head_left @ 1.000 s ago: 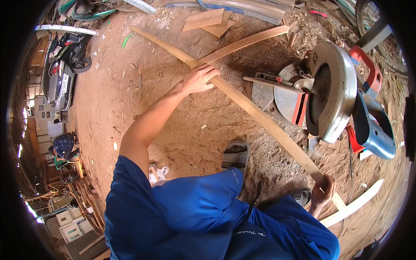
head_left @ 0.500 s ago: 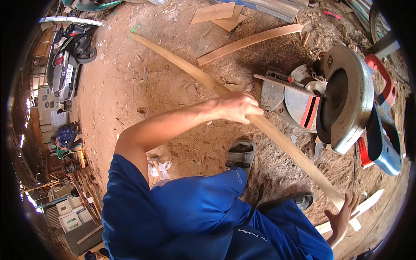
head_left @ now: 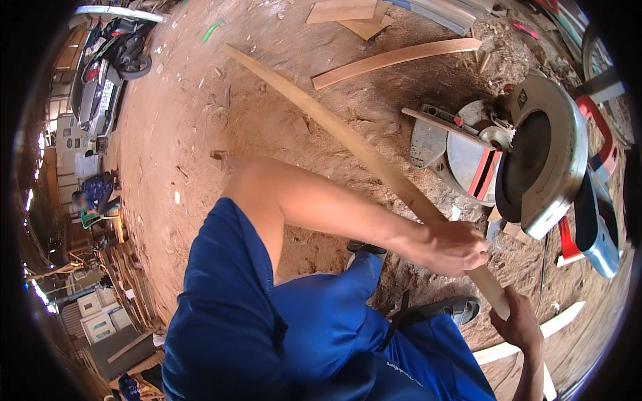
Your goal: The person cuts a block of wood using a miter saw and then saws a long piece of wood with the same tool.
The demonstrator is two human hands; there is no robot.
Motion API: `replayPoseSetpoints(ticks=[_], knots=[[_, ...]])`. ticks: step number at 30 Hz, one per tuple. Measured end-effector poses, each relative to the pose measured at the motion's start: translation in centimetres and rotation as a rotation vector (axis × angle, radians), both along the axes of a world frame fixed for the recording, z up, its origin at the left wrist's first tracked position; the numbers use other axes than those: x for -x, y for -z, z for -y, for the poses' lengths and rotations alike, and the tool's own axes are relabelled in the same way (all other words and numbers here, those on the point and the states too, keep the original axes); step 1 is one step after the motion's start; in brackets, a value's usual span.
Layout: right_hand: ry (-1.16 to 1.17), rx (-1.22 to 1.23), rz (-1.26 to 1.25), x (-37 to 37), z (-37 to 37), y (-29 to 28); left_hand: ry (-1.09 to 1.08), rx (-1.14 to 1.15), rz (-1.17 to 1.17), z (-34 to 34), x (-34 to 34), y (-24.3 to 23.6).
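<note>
A long curved strip of pale wood (head_left: 334, 127) runs from the upper left of the dirt floor down to the lower right. My left hand (head_left: 451, 247) is closed around it near its lower end. Just below, my right hand (head_left: 518, 324) grips the same strip at its very end. A mitre saw (head_left: 535, 160) with a round metal blade guard stands on the ground right of the strip, close to my hands. My blue clothing fills the lower middle of the view.
A second curved wood strip (head_left: 394, 60) and flat offcuts (head_left: 348, 13) lie at the top. Another pale strip (head_left: 555, 327) lies at the lower right. A parked motorbike (head_left: 103, 63) stands at the upper left, and a seated person (head_left: 93, 194) is at the far left.
My left hand has slid down the curved strip from its middle to near its lower end, close to my right hand. The view has moved closer to the saw.
</note>
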State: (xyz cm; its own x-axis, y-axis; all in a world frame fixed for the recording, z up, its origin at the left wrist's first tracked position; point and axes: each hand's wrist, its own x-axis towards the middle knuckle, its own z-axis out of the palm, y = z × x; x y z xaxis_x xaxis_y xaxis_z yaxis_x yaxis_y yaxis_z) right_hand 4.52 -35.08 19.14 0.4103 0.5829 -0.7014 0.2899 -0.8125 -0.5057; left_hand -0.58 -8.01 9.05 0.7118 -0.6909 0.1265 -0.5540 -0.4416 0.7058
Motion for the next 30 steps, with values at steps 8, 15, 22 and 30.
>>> replayPoseSetpoints(ticks=[8,15,22,30], knots=[[0.122,0.316,0.245,-3.1,14.4,7.0,-0.182,-0.537,-0.005,-8.0,0.3,-1.8],[0.045,0.676,0.826,-1.9,36.2,14.7,-0.458,-0.842,-0.106,-17.2,2.4,-0.1],[0.016,0.313,0.58,-1.6,14.3,13.1,-0.62,-0.918,-0.171,-22.9,2.4,3.4],[-0.093,0.104,0.793,-1.1,14.1,18.2,-0.435,-0.747,-0.031,-28.5,2.1,6.6]])
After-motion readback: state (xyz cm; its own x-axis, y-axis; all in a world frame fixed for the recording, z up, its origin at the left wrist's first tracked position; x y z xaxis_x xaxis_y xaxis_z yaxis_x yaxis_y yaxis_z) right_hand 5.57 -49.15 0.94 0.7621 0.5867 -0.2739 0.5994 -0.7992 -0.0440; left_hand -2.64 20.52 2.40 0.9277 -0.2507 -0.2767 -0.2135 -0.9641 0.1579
